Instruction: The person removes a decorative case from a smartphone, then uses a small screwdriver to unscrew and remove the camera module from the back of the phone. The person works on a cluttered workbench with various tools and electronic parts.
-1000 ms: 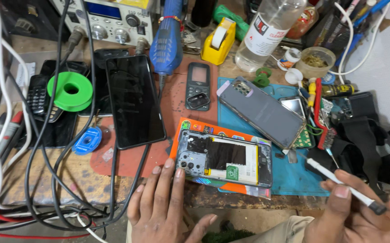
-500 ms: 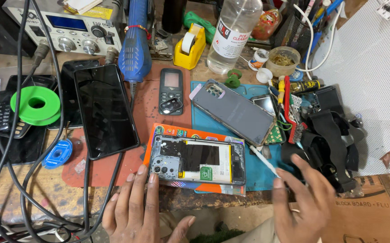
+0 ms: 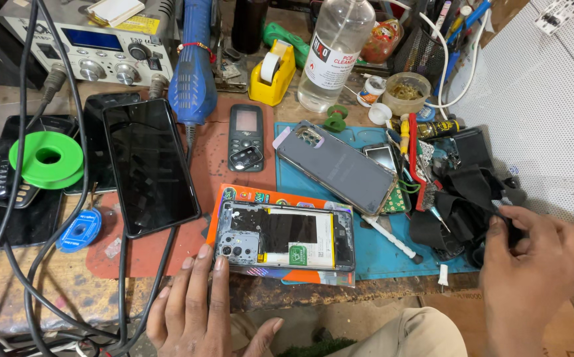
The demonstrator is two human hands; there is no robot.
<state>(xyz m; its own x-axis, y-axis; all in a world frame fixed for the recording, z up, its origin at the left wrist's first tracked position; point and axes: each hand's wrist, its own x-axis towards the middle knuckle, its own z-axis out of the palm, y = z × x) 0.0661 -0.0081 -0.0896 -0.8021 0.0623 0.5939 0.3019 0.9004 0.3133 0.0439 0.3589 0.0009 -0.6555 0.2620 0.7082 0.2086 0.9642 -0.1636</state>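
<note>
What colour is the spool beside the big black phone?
Bright green spool, left of the phone; clearest in the head view.

Bench (image 3: 48,291) crowded — cables (image 3: 125,277) cross left approach.

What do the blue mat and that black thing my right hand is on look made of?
Blue mat: looks like matte silicone or rubber, with moulded recesses and a dull sheen. Black strap under the right hand: looks like woven fabric or elastic, since it folds limply; exact material unclear.
</note>
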